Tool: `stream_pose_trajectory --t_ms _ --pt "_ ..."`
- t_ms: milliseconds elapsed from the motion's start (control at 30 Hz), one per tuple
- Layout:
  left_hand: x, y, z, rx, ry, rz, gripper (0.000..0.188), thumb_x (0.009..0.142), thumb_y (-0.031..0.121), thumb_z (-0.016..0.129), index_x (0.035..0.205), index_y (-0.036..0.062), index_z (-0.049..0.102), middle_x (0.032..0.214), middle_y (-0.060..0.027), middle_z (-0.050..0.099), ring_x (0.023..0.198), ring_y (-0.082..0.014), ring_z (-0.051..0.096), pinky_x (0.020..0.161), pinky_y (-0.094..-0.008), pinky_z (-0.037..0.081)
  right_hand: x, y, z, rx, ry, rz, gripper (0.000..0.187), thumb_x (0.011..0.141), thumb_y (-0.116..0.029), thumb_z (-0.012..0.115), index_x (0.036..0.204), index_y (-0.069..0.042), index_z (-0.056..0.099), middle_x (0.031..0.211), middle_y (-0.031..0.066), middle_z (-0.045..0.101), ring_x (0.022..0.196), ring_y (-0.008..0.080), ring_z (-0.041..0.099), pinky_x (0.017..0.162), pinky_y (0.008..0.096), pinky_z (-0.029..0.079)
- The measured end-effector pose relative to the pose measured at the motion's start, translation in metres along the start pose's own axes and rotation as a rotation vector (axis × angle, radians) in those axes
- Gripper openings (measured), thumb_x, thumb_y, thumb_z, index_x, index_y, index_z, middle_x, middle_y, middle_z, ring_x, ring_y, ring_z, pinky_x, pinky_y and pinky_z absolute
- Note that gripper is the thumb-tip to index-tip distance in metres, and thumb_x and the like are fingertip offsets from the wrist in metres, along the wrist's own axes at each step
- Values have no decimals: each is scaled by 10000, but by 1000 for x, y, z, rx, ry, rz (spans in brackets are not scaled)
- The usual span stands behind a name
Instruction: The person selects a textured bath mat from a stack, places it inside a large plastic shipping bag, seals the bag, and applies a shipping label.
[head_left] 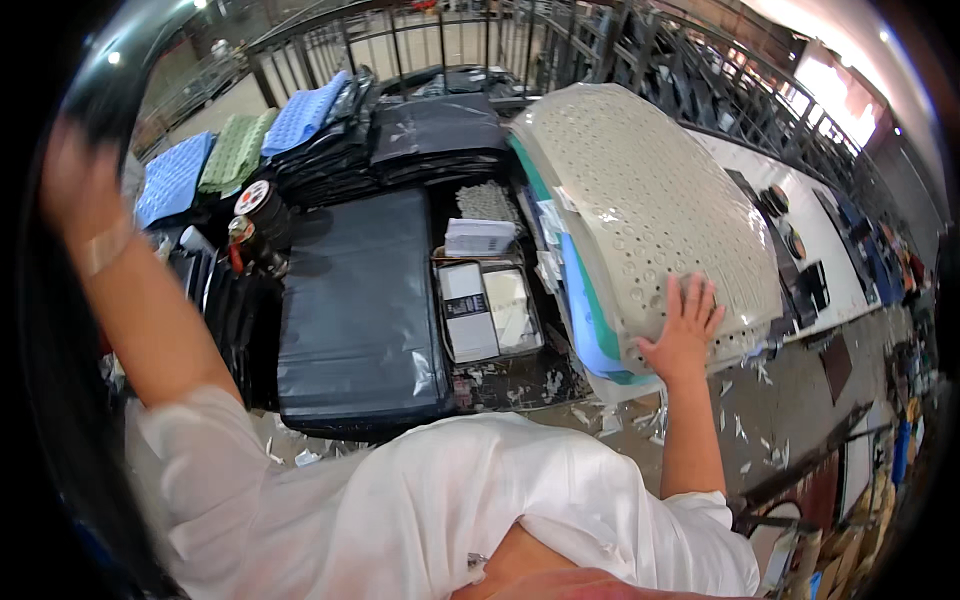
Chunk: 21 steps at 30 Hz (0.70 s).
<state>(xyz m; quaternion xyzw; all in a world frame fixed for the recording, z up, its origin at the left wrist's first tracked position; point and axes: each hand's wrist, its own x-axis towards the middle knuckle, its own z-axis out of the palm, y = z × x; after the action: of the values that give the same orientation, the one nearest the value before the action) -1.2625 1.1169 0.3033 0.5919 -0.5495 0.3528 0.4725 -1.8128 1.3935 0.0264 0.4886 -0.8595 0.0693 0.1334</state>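
My right hand [684,322] lies flat with fingers spread on the near edge of a cream perforated foam pillow [640,200] wrapped in clear plastic. That pillow tops a stack of pillows with green and blue edges [585,320]. My left hand [75,180] is raised high at the far left, blurred, close to dark hair; whether it holds anything cannot be told. A pale band circles its wrist.
A dark plastic-wrapped bundle [355,310] lies in front of me, next to an open box [490,310] holding white leaflets. Blue and green textured pillows [235,150] and black bundles are stacked behind. Tape rolls [258,205] stand left. A metal railing [450,35] runs along the back. Paper scraps litter the floor.
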Motion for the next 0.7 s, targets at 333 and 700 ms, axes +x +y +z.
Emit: stream_pose_trajectory --t_ms 333,700 --pt "-165 316 157 -1203 -1528 437 261 884 258 627 1032 44 655 916 -36 677 754 -125 629 659 -270 515 20 -17 -15 -62 -23 -53 447 855 -135 561 1296 -63 548 1282 190 549 1224 360 489 1013 523 380" --pt "-357 377 212 -1175 -1394 -123 223 867 186 651 1007 13 672 860 -65 688 739 -144 634 676 -294 504 142 134 -51 677 -126 184 299 875 -239 627 995 31 669 760 163 675 687 238 649 666 387 492"
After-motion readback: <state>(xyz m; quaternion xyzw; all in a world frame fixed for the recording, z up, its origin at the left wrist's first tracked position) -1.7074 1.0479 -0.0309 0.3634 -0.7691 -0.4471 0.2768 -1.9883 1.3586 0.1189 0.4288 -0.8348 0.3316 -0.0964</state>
